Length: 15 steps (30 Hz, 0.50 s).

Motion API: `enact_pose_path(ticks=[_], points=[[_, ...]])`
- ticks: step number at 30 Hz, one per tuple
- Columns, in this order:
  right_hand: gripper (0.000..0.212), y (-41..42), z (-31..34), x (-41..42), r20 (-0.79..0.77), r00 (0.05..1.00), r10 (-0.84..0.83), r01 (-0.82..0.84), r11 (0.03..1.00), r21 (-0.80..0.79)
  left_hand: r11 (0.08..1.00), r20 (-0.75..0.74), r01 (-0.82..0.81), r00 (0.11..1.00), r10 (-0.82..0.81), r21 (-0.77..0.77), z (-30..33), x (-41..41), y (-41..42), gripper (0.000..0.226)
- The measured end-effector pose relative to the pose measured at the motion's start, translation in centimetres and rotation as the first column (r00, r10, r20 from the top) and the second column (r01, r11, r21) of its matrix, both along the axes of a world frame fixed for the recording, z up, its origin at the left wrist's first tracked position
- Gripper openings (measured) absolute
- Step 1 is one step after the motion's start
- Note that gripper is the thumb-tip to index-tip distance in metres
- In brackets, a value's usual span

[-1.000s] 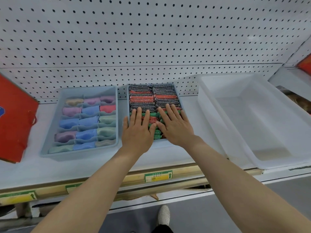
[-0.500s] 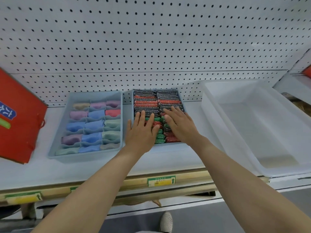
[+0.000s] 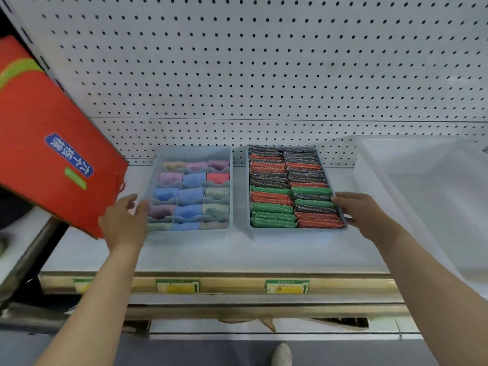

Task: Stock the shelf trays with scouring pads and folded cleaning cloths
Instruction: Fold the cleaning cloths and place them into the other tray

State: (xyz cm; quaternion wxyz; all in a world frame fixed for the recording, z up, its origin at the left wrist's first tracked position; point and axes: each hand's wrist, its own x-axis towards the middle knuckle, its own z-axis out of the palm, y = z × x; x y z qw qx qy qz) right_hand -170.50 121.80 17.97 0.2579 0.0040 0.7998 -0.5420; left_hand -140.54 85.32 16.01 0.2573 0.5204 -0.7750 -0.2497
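head view, shelf level. two pale blue trays sit side by side, slightly apart, on the white shelf [image 3: 184,256] in front of a perforated back panel [image 3: 264,62]. the left tray [image 3: 190,235] is divided into compartments, each holding a folded cleaning cloth [image 3: 195,178] in pastel pink, blue, green or yellow, with one red. the right tray [image 3: 291,235] is packed with two columns of scouring pads [image 3: 272,207] standing on edge, in green, red and dark speckled bands. the left hand [image 3: 124,224] is at the left tray's outer left wall, fingers loosely extended, fingertips touching or just beside the rim; whether its grip closes on the wall cannot be told. the right hand [image 3: 361,215] is at the right tray's outer right wall, fingers [image 3: 336,199] reaching the rim beside the pads; its grip likewise cannot be told. a translucent white bin [image 3: 375,165] stands on the shelf right of the trays. a red bag with a blue label [image 3: 50,151] leans at the left. yellow and green price tags [image 3: 286,286] line the shelf's front edge. a shoe [image 3: 282,353] shows below.
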Motion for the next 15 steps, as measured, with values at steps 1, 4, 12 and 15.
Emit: enact_pose_path(ticks=[1, 4, 12, 15], points=[[0.02, 0.0, -0.2, 0.2, -0.006, 1.0, -0.001, 0.001, 1.0, -0.021, 0.995, -0.047, -0.032, 0.998, 0.037, 0.095, -0.1, 0.5, -0.1, 0.037], [0.02, -0.3, -0.3, 0.6, -0.023, 1.0, -0.003, 0.002, 0.999, -0.048, 0.928, -0.275, -0.029, 0.951, 0.139, 0.372, -0.3, 0.7, -0.4, 0.03], [0.022, -2.3, -0.5, 1.8, -0.011, 1.0, 0.009, -0.009, 0.999, -0.046, 0.802, -0.396, 0.072, 0.893, 0.213, 0.594, -0.7, 0.7, -2.3, 0.029], [0.021, -3.1, -0.2, 2.3, -0.014, 1.0, 0.008, -0.009, 0.999, -0.05, 0.816, -0.403, 0.068, 0.891, 0.21, 0.574, -0.4, 0.5, -2.3, 0.029]])
